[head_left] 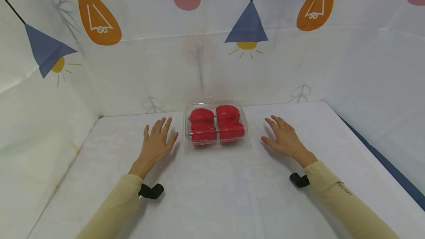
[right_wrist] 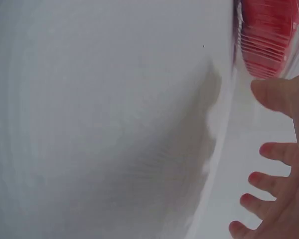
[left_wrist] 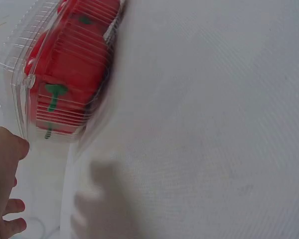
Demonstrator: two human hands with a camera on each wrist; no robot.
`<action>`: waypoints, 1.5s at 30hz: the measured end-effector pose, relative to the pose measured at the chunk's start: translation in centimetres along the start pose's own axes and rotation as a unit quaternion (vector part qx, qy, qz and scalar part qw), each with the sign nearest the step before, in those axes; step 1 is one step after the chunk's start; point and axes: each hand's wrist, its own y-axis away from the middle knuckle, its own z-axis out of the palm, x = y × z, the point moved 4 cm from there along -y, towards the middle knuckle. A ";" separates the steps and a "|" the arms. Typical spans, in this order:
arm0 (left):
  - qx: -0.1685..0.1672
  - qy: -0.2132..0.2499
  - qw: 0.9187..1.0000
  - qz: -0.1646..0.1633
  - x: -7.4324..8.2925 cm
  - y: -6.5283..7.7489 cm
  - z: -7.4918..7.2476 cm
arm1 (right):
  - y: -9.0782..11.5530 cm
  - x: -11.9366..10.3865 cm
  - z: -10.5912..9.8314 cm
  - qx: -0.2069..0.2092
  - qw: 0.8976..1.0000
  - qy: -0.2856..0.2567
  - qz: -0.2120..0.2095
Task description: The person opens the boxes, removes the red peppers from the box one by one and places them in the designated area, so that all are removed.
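Observation:
A clear plastic clamshell box (head_left: 217, 135) sits near the back of the table, its lid closed. Inside are several shiny red pieces (head_left: 203, 132) in two columns; the left wrist view shows a green stem (left_wrist: 54, 94) on one of them. To the left of the box is my left hand (head_left: 156, 145), fingers spread and holding nothing. My right hand (head_left: 283, 139) hovers on the other side, its shadow falling on the cloth. Its thumb (right_wrist: 271, 94) overlaps the box's lower edge in the right wrist view, while the head view shows a gap between them.
White cloth covers the table (head_left: 216, 194). Behind it hangs a white curtain (head_left: 149, 69) printed with lamps and bulbs, close to the back of the box. More white sheeting (head_left: 382, 84) stands along the right side, with a dark blue strip (head_left: 382, 158) at its foot.

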 end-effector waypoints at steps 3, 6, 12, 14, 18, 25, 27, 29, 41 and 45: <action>0.003 0.063 0.998 0.016 0.1 -0.1 0.0 | -0.2 -0.1 0.0 0.016 1.000 -0.022 -0.012; -0.017 0.152 0.988 0.037 0.2 -0.1 0.3 | -0.2 -0.2 0.1 0.032 0.997 -0.059 -0.026; -0.135 0.273 0.950 0.062 1.0 0.8 1.7 | -0.4 -1.1 0.1 0.029 0.981 -0.186 -0.054; -0.169 0.286 0.942 0.050 1.3 1.2 2.1 | -0.4 -1.5 0.0 0.026 0.972 -0.226 -0.058; -0.170 0.312 0.935 0.012 1.6 1.6 2.9 | -0.6 -2.5 -0.2 0.027 0.952 -0.296 -0.075; -0.128 0.406 0.905 -0.015 2.4 1.0 3.9 | -0.6 -4.2 -0.1 0.035 0.934 -0.346 -0.083; -0.125 0.419 0.899 -0.020 2.7 0.9 4.2 | -0.4 -5.4 -0.6 0.038 0.933 -0.347 -0.090; -0.122 0.422 0.898 -0.026 2.9 0.7 4.5 | -0.4 -5.8 -0.4 0.042 0.932 -0.347 -0.097; -0.068 0.387 0.918 -0.062 3.9 0.8 5.1 | 0.0 -8.8 -0.6 0.055 0.945 -0.288 -0.143; -0.065 0.381 0.920 -0.066 3.9 0.7 5.2 | -0.7 -7.7 1.0 0.067 0.950 -0.267 -0.149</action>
